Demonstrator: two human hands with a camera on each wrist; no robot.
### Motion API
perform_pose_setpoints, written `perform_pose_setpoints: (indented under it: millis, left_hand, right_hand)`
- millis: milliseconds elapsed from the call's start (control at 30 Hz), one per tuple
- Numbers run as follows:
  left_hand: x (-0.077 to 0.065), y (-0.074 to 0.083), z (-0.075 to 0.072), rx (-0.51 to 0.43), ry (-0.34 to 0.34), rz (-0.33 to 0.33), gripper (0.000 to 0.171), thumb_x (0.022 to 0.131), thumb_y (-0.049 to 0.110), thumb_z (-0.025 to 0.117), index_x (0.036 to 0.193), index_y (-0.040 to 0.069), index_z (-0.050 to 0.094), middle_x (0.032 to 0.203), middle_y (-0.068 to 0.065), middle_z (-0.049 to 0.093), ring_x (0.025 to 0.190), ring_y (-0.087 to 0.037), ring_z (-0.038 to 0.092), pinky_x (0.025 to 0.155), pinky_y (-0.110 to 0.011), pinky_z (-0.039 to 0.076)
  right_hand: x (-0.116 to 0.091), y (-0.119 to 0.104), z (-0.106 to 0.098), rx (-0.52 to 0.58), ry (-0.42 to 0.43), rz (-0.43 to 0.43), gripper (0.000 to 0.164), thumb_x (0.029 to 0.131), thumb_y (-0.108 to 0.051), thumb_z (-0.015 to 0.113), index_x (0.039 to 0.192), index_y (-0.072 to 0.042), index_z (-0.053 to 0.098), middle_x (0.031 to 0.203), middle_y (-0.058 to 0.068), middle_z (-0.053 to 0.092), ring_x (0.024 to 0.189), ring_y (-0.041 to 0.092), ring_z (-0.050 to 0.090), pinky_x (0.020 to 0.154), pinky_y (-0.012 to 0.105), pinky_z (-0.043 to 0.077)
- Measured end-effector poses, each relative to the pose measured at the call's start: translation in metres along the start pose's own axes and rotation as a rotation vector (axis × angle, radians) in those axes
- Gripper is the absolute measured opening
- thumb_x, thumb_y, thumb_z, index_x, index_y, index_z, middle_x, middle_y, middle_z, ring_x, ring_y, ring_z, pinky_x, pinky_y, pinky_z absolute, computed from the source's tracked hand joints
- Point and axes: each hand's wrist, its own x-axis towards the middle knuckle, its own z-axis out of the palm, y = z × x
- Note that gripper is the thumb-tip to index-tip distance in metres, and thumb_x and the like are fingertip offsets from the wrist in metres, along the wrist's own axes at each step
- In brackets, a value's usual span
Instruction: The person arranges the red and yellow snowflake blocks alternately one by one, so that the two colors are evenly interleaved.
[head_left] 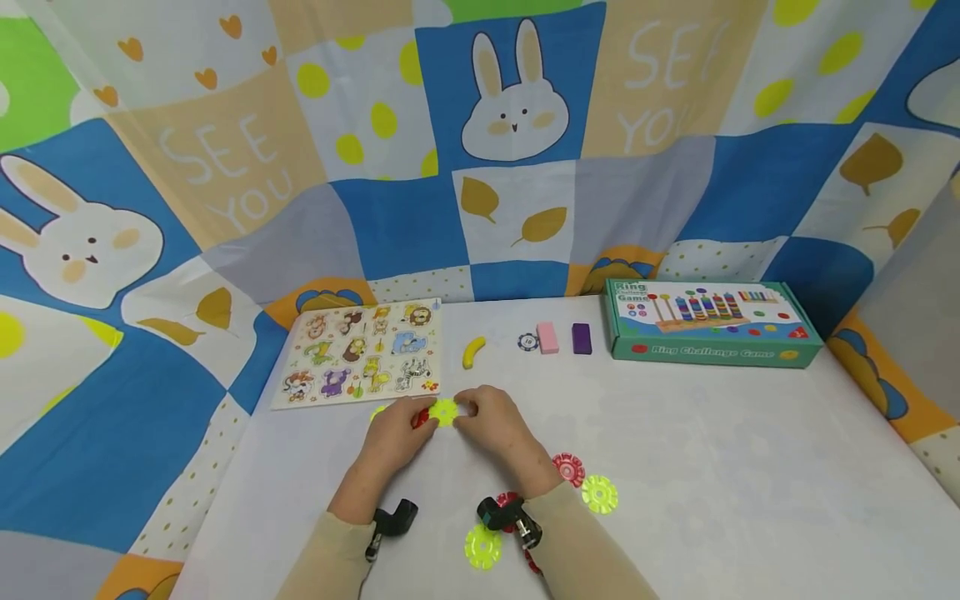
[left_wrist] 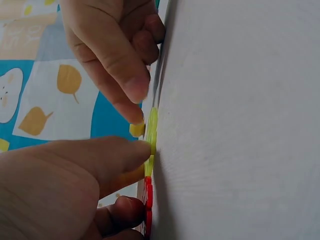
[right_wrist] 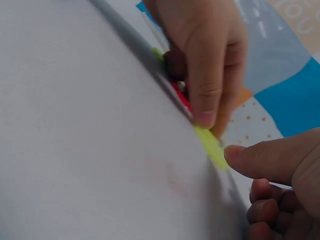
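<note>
In the head view, my left hand (head_left: 399, 432) pinches a yellow-green notched plastic disc (head_left: 444, 412). Beside it, partly covered by the left fingers, is a red notched disc (head_left: 422, 417), in line with the yellow one. Another yellow disc (head_left: 378, 412) peeks out beyond the left hand. My right hand (head_left: 495, 423) is at the right edge of the pinched disc. In the left wrist view, the right thumb and index finger (left_wrist: 134, 116) are spread and look slightly apart from the disc. The discs' flat faces appear edge-on in both wrist views.
Red (head_left: 568, 469) and yellow (head_left: 600, 494) discs lie right of the right wrist, with another yellow disc (head_left: 483, 547) nearer. An animal puzzle board (head_left: 358, 354), toy banana (head_left: 473, 352), poker chip (head_left: 528, 342), pink block (head_left: 547, 337), purple block (head_left: 581, 338) and game box (head_left: 712, 323) stand behind.
</note>
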Motion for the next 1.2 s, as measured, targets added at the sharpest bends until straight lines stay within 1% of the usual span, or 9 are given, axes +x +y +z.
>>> perform_pose_setpoints:
  millis: [67, 167, 267, 367, 500, 733, 867, 967, 1200]
  left_hand:
    - [0.0, 0.001, 0.0, 0.013, -0.006, -0.001, 0.047, 0.084, 0.035, 0.069, 0.126, 0.016, 0.062, 0.118, -0.004, 0.062, 0.103, -0.022, 0.057, 0.085, -0.043, 0.045]
    - [0.0, 0.002, 0.0, 0.027, -0.014, -0.008, 0.053, 0.082, 0.042, 0.07, 0.128, 0.018, 0.06, 0.122, -0.003, 0.06, 0.108, -0.022, 0.056, 0.088, -0.045, 0.044]
    - [-0.001, 0.002, 0.001, 0.026, -0.016, -0.003, 0.055, 0.081, 0.044, 0.07, 0.129, 0.019, 0.059, 0.124, -0.003, 0.06, 0.108, -0.023, 0.056, 0.088, -0.046, 0.044]
    - [-0.002, 0.0, 0.002, 0.031, -0.015, 0.013, 0.054, 0.081, 0.042, 0.071, 0.129, 0.019, 0.06, 0.123, -0.004, 0.06, 0.108, -0.024, 0.056, 0.087, -0.046, 0.044]
    - [0.0, 0.0, 0.002, 0.044, -0.013, 0.024, 0.051, 0.082, 0.04, 0.071, 0.128, 0.02, 0.06, 0.123, -0.003, 0.06, 0.108, -0.023, 0.056, 0.088, -0.046, 0.044]
    - [0.002, -0.001, -0.001, 0.041, -0.022, 0.012, 0.051, 0.082, 0.042, 0.07, 0.128, 0.021, 0.06, 0.119, -0.004, 0.061, 0.103, -0.022, 0.056, 0.086, -0.044, 0.045]
    - [0.004, -0.003, -0.004, 0.033, -0.011, 0.015, 0.052, 0.082, 0.041, 0.07, 0.129, 0.019, 0.059, 0.124, -0.005, 0.059, 0.11, -0.025, 0.055, 0.09, -0.047, 0.043]
    - [0.005, -0.003, -0.005, 0.018, -0.016, 0.015, 0.053, 0.083, 0.041, 0.07, 0.13, 0.019, 0.059, 0.126, -0.005, 0.058, 0.114, -0.026, 0.053, 0.093, -0.048, 0.041]
    - [0.003, 0.0, -0.001, 0.008, -0.052, -0.013, 0.054, 0.083, 0.041, 0.07, 0.131, 0.021, 0.058, 0.127, -0.005, 0.057, 0.114, -0.025, 0.052, 0.093, -0.046, 0.041]
  right_hand:
    - [-0.001, -0.001, -0.007, 0.019, -0.014, 0.008, 0.034, 0.082, -0.023, 0.072, 0.115, -0.014, 0.068, 0.073, -0.002, 0.052, 0.068, 0.014, 0.048, 0.058, 0.027, 0.041]
    - [-0.003, -0.007, -0.02, 0.008, -0.03, -0.004, 0.037, 0.083, -0.025, 0.072, 0.118, -0.014, 0.066, 0.074, -0.001, 0.052, 0.068, 0.014, 0.048, 0.058, 0.027, 0.041]
    - [-0.007, -0.014, -0.033, -0.009, -0.026, -0.04, 0.039, 0.084, -0.026, 0.072, 0.12, -0.014, 0.065, 0.075, 0.0, 0.051, 0.068, 0.015, 0.048, 0.056, 0.026, 0.041]
    - [-0.013, -0.023, -0.044, -0.033, -0.009, -0.078, 0.038, 0.084, -0.028, 0.071, 0.12, -0.016, 0.065, 0.075, -0.002, 0.051, 0.067, 0.014, 0.048, 0.055, 0.026, 0.042]
    - [-0.024, -0.032, -0.056, -0.057, 0.011, -0.122, 0.037, 0.085, -0.031, 0.071, 0.12, -0.021, 0.065, 0.076, -0.005, 0.05, 0.07, 0.012, 0.048, 0.057, 0.024, 0.043]
    - [-0.052, -0.046, -0.082, -0.025, 0.057, -0.194, 0.036, 0.084, -0.032, 0.072, 0.119, -0.025, 0.065, 0.079, -0.01, 0.05, 0.07, 0.01, 0.049, 0.057, 0.023, 0.045]
    - [-0.067, -0.048, -0.094, -0.003, 0.082, -0.212, 0.037, 0.083, -0.036, 0.072, 0.118, -0.028, 0.065, 0.08, -0.014, 0.051, 0.068, 0.008, 0.049, 0.054, 0.022, 0.045]
    - [-0.079, -0.045, -0.099, 0.035, 0.097, -0.222, 0.037, 0.082, -0.04, 0.071, 0.117, -0.03, 0.065, 0.081, -0.015, 0.051, 0.068, 0.007, 0.049, 0.054, 0.022, 0.046]
    - [-0.106, -0.032, -0.105, 0.13, 0.1, -0.234, 0.035, 0.082, -0.044, 0.07, 0.115, -0.036, 0.064, 0.082, -0.018, 0.051, 0.07, 0.006, 0.051, 0.056, 0.022, 0.047]
